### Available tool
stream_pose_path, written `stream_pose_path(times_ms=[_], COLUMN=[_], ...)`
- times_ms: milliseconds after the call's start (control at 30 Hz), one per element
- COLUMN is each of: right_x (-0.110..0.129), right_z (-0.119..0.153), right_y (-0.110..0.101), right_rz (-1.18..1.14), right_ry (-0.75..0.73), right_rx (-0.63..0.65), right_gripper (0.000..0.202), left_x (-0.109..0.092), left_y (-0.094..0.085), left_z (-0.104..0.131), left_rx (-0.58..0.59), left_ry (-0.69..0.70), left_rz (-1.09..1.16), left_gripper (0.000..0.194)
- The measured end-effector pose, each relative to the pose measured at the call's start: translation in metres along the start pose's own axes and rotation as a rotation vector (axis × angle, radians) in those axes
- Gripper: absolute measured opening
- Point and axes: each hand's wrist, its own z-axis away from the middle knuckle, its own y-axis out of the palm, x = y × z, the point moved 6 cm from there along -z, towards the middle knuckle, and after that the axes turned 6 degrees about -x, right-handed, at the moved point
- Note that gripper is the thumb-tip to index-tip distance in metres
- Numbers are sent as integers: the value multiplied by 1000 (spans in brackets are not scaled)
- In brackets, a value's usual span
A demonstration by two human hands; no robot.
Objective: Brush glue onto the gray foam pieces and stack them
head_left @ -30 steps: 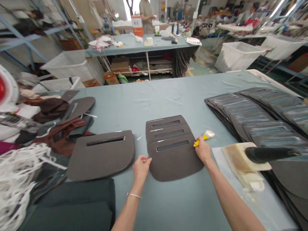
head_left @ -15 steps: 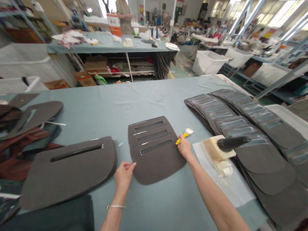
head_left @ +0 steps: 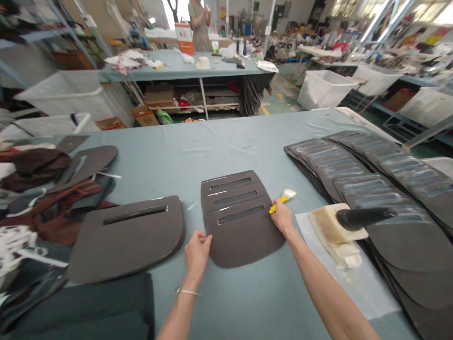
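Both hands on the front panel: left apparently pinching its edge, right gripping a brush.

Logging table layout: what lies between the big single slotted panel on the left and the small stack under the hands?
Head view: only bare table cloth separates the large panel from the small stack; the left hand sits at the gap's near end.

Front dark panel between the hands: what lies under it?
Under the front dark panel lie two more slotted panels, fanned so only their top strips show. Their covered lower parts cannot be seen.
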Motion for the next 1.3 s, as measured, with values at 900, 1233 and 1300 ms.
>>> stream_pose_path(times_ms=[900,1233,1300], right_x=[5,3,-3], right_z=[5,28,43], right_y=[-5,-32,-32], right_rz=[51,-4,-90], right_ry=[-80,-177,-221], right_rx=[31,-322,-370], right_gripper=[20,18,21], left_x=[3,6,38], left_y=[5,-62,-95], left_z=[-6,61,97], left_rx=[1,-183,-273], left_ry=[24,170,183], left_rz=[-46,-40,-178], left_gripper=[15,24,28])
